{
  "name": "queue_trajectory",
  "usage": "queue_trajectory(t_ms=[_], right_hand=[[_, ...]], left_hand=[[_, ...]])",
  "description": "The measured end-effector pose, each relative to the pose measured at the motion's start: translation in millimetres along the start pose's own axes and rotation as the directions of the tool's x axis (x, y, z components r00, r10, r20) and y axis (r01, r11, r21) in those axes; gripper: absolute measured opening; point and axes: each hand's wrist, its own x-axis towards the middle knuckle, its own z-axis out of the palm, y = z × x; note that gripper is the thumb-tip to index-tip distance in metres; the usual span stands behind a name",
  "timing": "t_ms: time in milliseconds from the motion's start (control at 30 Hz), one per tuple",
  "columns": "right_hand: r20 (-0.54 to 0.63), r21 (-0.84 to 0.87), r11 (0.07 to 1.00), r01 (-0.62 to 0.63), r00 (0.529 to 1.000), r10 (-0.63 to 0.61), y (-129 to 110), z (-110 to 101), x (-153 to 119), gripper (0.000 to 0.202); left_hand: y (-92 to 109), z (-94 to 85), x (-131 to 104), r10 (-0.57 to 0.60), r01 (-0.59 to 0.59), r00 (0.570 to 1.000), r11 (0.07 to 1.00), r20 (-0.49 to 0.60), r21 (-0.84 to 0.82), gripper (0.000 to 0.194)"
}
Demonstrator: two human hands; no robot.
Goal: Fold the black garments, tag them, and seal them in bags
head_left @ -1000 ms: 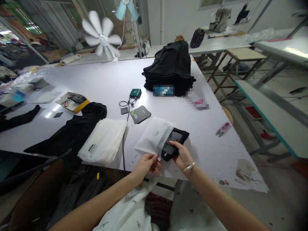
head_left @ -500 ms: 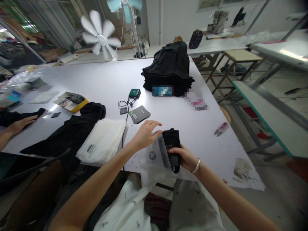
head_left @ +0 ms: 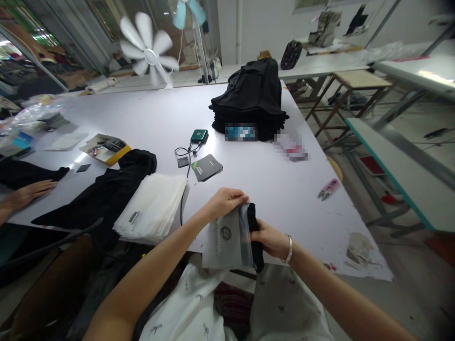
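My left hand pinches the upper corner of a frosted plastic zip bag with a round dark logo. Partly inside the bag's mouth is a folded black garment, its right edge sticking out. My right hand grips that edge, thumb on top near the bag's opening. The bag lies over the table's near edge, just above my lap. A stack of similar white bags rests to the left of my left forearm, and grey cards lie beyond my left hand.
A tall pile of black garments stands at the back of the white table. Pink thread snips lie at right. A green device with a cable sits mid-table. Another person's hand rests on black fabric at left, near a yellow box.
My left hand has closed on the bag's corner. The folded black garment has gone deeper into the bag, leaving only its edge out, and the bag lies flatter.
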Motion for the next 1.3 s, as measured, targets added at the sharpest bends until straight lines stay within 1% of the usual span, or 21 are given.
queue_trajectory(t_ms=[67, 133, 200, 267, 300, 333, 367, 400, 467, 533, 600, 700, 800, 967, 1033, 1133, 1167, 1200, 1233, 1267, 1300], right_hand=[[-0.022, 0.032, 0.999, 0.044, 0.999, -0.043, 4, 6, 1, 0.041], [-0.088, 0.092, 0.989, 0.113, 0.991, -0.105, 7, 11, 3, 0.039], [-0.182, 0.180, 0.964, 0.195, 0.970, -0.162, 5, 14, 7, 0.036], [-0.290, 0.272, 0.917, 0.291, 0.934, -0.211, -2, 14, 12, 0.034], [-0.344, 0.311, 0.888, 0.338, 0.911, -0.227, -7, 12, 14, 0.034], [-0.392, 0.340, 0.859, 0.382, 0.888, -0.239, -13, 9, 16, 0.033], [-0.433, 0.362, 0.833, 0.419, 0.867, -0.248, -19, 5, 18, 0.033], [-0.467, 0.377, 0.809, 0.451, 0.847, -0.255, -26, 1, 19, 0.031], [-0.499, 0.391, 0.773, 0.499, 0.821, -0.278, -36, -7, 19, 0.025], [-0.493, 0.384, 0.757, 0.529, 0.811, -0.316, -41, -11, 17, 0.019], [-0.474, 0.368, 0.758, 0.539, 0.810, -0.345, -41, -11, 15, 0.014], [-0.497, 0.367, 0.745, 0.557, 0.795, -0.349, -37, -7, 16, 0.011], [-0.541, 0.361, 0.727, 0.584, 0.766, -0.347, -35, -4, 22, 0.012], [-0.491, 0.280, 0.765, 0.580, 0.771, -0.405, -38, -6, 33, 0.014], [-0.461, 0.263, 0.803, 0.535, 0.801, -0.382, -37, -9, 30, 0.016], [-0.340, 0.178, 0.914, 0.364, 0.895, -0.290, -31, -14, 15, 0.022], [-0.279, 0.126, 0.944, 0.305, 0.924, -0.261, -29, -15, 8, 0.025], [-0.215, 0.065, 0.963, 0.263, 0.946, -0.243, -27, -15, 2, 0.026], [-0.148, 0.003, 0.971, 0.240, 0.960, -0.237, -25, -15, -4, 0.028], [-0.075, -0.061, 0.971, 0.230, 0.969, -0.234, -24, -14, -8, 0.029], [-0.002, -0.124, 0.965, 0.230, 0.973, -0.232, -23, -13, -12, 0.030]], left_hand=[[10, 1.1, 2, 0.078, -0.075, 0.997, 0.991, -0.021, 0.111, 0.034], [21, 1.3, 1, 0.181, -0.142, 0.976, 0.950, -0.121, 0.278, 0.027], [33, 0.0, -5, 0.295, -0.157, 0.915, 0.888, -0.274, 0.432, 0.020], [41, -1.6, -16, 0.365, -0.142, 0.833, 0.868, -0.417, 0.476, 0.022], [42, -1.8, -22, 0.358, -0.130, 0.806, 0.884, -0.471, 0.450, 0.022], [41, -1.0, -28, 0.313, -0.106, 0.804, 0.912, -0.506, 0.396, 0.023], [38, 1.0, -33, 0.226, -0.060, 0.826, 0.946, -0.516, 0.318, 0.027], [33, 4.4, -38, 0.103, 0.008, 0.869, 0.975, -0.484, 0.222, 0.036], [20, 14.8, -41, -0.173, 0.178, 0.941, 0.984, -0.289, -0.009, 0.049], [7, 27.7, -39, -0.321, 0.304, 0.946, 0.921, -0.035, -0.245, 0.052], [0, 39.0, -35, -0.317, 0.321, 0.945, 0.837, 0.086, -0.444, 0.048], [0, 47.5, -31, -0.295, 0.263, 0.954, 0.764, 0.044, -0.589, 0.041], [5, 50.8, -33, -0.308, 0.260, 0.951, 0.763, 0.021, -0.592, 0.039], [12, 61.1, -39, -0.269, 0.317, 0.948, 0.784, 0.167, -0.533, 0.039], [18, 59.9, -42, -0.249, 0.347, 0.933, 0.813, 0.260, -0.467, 0.039], [34, 43.4, -48, -0.151, 0.298, 0.904, 0.893, 0.400, -0.337, 0.035], [40, 34.6, -50, -0.111, 0.239, 0.921, 0.919, 0.374, -0.314, 0.034], [46, 24.9, -50, -0.077, 0.160, 0.958, 0.943, 0.275, -0.293, 0.034], [50, 15.2, -50, -0.046, 0.070, 0.994, 0.967, 0.101, -0.245, 0.032], [53, 6.0, -48, -0.012, -0.003, 0.996, 0.988, -0.094, -0.156, 0.029], [54, -2.1, -46, 0.030, -0.043, 0.965, 0.998, -0.260, -0.043, 0.026]])
